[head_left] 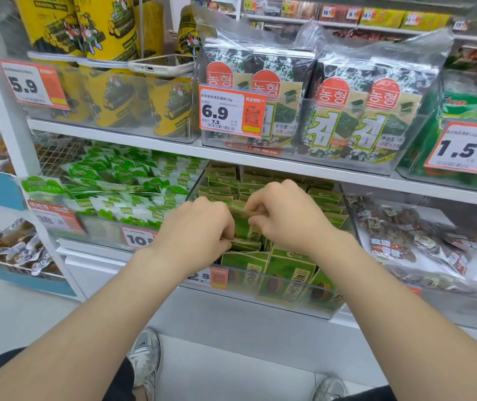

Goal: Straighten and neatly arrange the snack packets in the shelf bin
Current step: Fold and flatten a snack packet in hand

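I see upper shelf carrying clear bins: yellow canisters left, seaweed packs middle. On lower shelf: green-white packet bin, shelf bin of snack packets, brown snack bags right.

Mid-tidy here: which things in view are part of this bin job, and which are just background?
Job: left hand and right hand, both pinching the held packet; green-and-tan packets around it; clear bin.
Background: phone, yellow canisters, seaweed packs, price tags, green-white packets.
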Motion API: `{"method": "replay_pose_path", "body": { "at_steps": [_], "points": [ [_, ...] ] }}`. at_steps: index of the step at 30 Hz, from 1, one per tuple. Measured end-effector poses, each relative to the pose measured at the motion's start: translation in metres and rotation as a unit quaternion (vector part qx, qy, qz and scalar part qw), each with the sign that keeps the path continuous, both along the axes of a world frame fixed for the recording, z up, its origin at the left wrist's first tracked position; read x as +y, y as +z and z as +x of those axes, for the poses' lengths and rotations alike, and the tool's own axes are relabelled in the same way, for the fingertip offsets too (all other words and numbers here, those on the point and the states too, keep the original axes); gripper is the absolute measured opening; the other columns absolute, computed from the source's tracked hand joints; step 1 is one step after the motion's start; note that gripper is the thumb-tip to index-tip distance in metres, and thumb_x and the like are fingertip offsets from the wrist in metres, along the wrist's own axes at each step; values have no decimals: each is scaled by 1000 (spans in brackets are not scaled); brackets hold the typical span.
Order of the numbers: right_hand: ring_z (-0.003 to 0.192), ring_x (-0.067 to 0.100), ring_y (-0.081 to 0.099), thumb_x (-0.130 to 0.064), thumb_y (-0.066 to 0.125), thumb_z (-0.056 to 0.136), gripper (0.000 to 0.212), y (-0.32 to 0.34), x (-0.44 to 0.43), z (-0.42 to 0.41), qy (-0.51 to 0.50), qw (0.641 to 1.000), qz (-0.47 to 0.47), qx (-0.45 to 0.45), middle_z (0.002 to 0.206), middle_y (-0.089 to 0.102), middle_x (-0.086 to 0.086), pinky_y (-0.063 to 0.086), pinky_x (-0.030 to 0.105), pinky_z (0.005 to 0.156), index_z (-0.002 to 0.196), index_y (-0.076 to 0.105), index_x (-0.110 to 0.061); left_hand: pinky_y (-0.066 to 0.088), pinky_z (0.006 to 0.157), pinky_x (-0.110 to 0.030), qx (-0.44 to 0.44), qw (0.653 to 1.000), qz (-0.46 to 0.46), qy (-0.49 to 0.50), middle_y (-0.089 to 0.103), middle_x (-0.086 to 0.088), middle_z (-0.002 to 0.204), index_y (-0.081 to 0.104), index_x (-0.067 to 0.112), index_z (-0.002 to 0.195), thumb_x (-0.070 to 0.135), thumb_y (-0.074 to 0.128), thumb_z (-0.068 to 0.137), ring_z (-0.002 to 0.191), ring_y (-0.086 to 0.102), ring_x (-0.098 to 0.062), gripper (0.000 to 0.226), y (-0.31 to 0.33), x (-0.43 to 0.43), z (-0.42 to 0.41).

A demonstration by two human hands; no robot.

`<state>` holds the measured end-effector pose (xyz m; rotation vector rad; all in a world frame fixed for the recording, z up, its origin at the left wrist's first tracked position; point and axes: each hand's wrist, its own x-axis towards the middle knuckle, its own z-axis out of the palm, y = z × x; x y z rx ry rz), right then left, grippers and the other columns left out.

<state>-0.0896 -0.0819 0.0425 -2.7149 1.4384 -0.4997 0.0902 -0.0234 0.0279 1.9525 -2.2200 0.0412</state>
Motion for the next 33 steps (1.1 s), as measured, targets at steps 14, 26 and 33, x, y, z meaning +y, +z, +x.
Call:
{"method": "replay_pose_path", "body": {
  "at_steps": [14,26,33],
  "points": [
    [108,27,60,-10,55,99,39,-1,-8,10,12,992,48,114,98,69,-9,36,48,108,123,75,-33,40,68,-35,76,996,-38,-2,67,9,84,79,40,94,46,74,95,92,63,-25,8,-6,-16,-11],
    [86,23,63,-19,49,99,31,-5,1,-3,-38,998,51,-17,87,73,-6,50,43,100,104,79,-26,61,84,-37,120,992,40,-13,72,22,98,74,39,108,82,69,66,93,70,-4,60,1,9,13],
    [90,18,67,-21,71,99,21,-7,-10,-7,-52,997,3,-50,92,73,-5,59,40,93,119,79,-22,58,83,-47,-29,997,7,-70,48,11,140,43,34,147,54,72,86,114,66,-29,70,-12,1,0]
  ]
}}
